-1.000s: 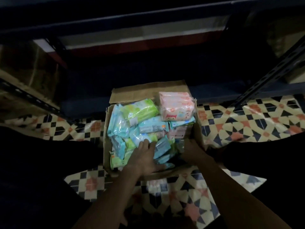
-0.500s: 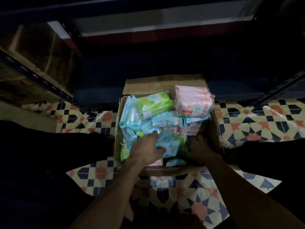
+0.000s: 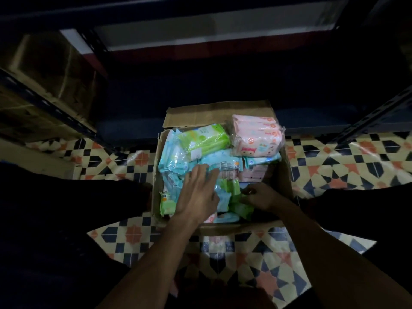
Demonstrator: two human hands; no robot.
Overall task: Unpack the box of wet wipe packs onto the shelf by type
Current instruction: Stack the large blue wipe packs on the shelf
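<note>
Left hand point(image 3: 197, 192), fingers straight and spread, lies flat on the blue packs point(image 3: 219, 165) mid-box, holding nothing. Right hand point(image 3: 260, 197), fingers curled, digs among green packs point(image 3: 235, 192) at the near right; whether it holds one cannot be told. The box point(image 3: 286, 172) sits on the floor before the dark shelf point(image 3: 200, 121). Best practice: gather one colour, grip packs by their sides, lift clear of the pink bundle point(image 3: 256, 136).

Patterned tile floor point(image 3: 334, 166) in cream, navy and orange, dim cardboard cartons point(image 3: 51, 85) at upper left
</note>
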